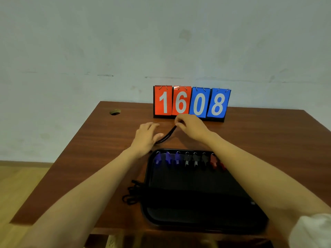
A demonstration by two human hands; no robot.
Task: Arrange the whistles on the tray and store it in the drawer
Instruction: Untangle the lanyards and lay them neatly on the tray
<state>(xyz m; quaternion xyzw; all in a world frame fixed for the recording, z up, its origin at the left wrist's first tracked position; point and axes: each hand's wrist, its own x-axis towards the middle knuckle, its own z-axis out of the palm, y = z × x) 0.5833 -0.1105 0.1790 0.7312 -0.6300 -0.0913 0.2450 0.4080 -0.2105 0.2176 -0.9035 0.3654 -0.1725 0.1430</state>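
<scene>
A black tray (pixel 197 208) lies on the brown table near its front edge. Along the tray's far rim stands a row of whistles: blue ones (pixel 168 158) at the left, black ones (pixel 196 159) in the middle, red ones (pixel 214 161) at the right, partly behind my right forearm. Beyond the tray, my right hand (pixel 191 127) pinches one end of a black lanyard (pixel 166 136). My left hand (pixel 146 136) rests flat on the table over the lanyard's other end, fingers spread. Whatever hangs on that end is hidden under the left hand.
A flip scoreboard (pixel 191 102) reading 1608 stands at the table's back edge, just behind my right hand. A round cable hole (pixel 115 112) is at the back left. A pile of black lanyards (pixel 133 193) lies by the tray's left side. A wall rises behind.
</scene>
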